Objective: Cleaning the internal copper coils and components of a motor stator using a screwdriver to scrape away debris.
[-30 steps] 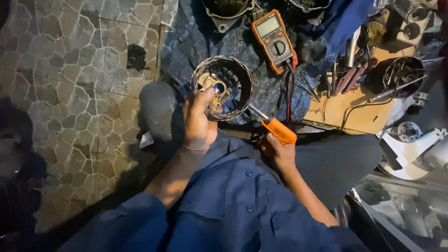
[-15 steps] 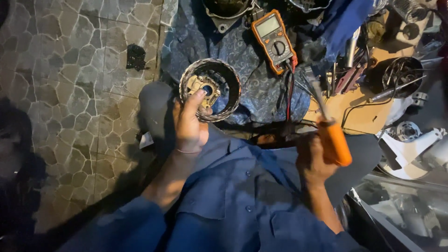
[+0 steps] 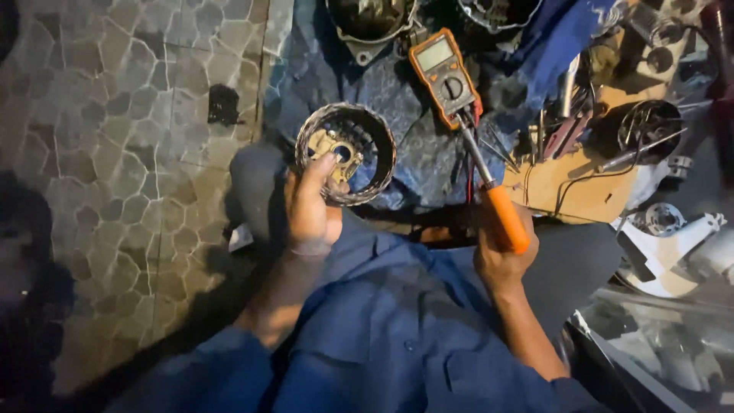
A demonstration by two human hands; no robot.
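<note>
Looking down, head view: a person in a blue work shirt sits over a stone-tiled floor (image 3: 115,153) with a blue cloth (image 3: 413,160) spread on it.
Left hand (image 3: 310,206): fingers closed on the near rim of a round motor housing (image 3: 346,153), thumb reaching up into its open bowl towards the brass-coloured plate inside.
Motor housing: held just above the blue cloth, open side up, right at the left fingers and well to the left of the right fingers.
Right hand (image 3: 501,256): fingers wrapped tight round the orange handle of a screwdriver (image 3: 493,195); the handle sticks up out of the fist.
Screwdriver shaft: runs up and away from the right fingers, its tip ending at the lower edge of the multimeter; whether it touches the meter cannot be told.
Multimeter (image 3: 445,76): orange case, grey screen, round dial, lying tilted on the cloth beyond the right fingers, between the two hands.
Beyond the left fingers: another dark round housing (image 3: 371,19) at the top edge.
Right of the right fingers: a piece of cardboard (image 3: 581,191) with loose wires and thin tools on it, a dark round part (image 3: 650,126) past it, and white plastic parts (image 3: 673,245) lower down.
</note>
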